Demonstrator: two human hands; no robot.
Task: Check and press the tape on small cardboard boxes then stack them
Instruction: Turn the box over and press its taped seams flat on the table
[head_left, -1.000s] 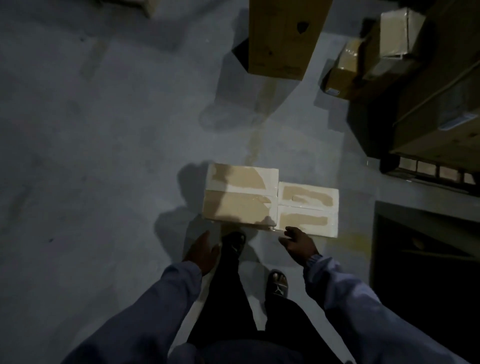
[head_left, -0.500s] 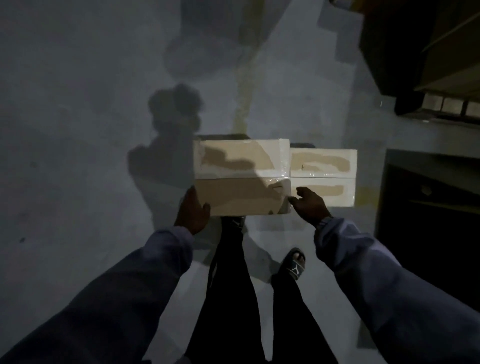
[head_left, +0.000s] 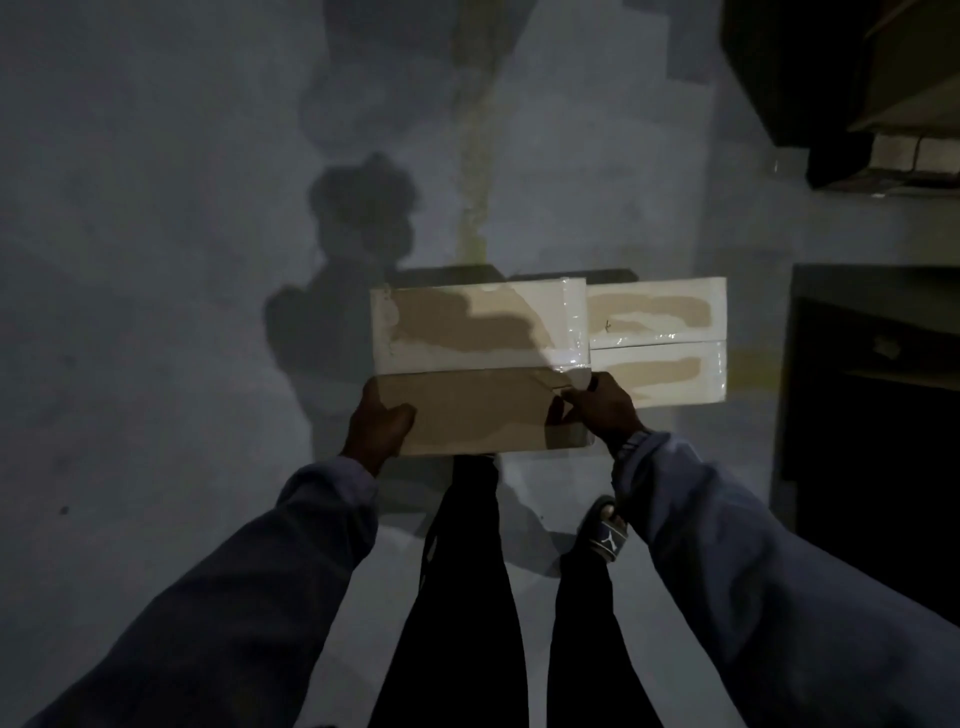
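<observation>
Half-shadowed box (head_left: 478, 358) in left hand (head_left: 376, 431) and right hand (head_left: 605, 410)

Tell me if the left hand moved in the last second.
Yes: the left hand moved forward, from short of the larger cardboard box to gripping its near-left corner.

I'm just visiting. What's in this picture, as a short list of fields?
Held thing: larger brown cardboard box with glossy clear tape
Left hand: grips its near left corner, thumb on top
Right hand: grips its near right corner
Beside it: smaller taped cardboard box, to its right
Ground: grey concrete floor
</observation>
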